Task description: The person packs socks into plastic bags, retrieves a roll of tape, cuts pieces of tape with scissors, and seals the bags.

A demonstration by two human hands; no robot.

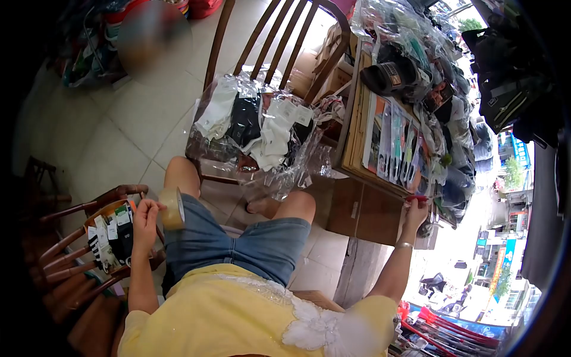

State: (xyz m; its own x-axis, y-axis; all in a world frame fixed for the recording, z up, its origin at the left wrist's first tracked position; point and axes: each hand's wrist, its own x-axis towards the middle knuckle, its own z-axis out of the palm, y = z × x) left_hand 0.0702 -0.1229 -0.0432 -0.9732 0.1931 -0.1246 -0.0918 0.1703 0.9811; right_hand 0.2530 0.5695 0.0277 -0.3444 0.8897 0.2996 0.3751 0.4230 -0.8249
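Note:
My left hand (146,221), fingers closed, grips a roll of clear packing tape (173,208) above my left thigh. Out to the right, the fingers of my right hand (416,209) are closed on a small red object (416,197) at the corner of the goods table; its kind is too small to make out. In front of my knees, a clear plastic bag (238,156) with white and black socks (275,132) lies on a wooden chair's seat. Beside my left hand, another chair holds a box with several labelled socks (111,235).
The chair's slatted back (270,44) rises ahead. To the right, a goods table (351,128) carries plastic-wrapped items and a dark slipper (388,77). Below it stands a brown cardboard box (351,209). Black bags (505,89) hang at upper right. Red-handled goods (452,330) stand at lower right.

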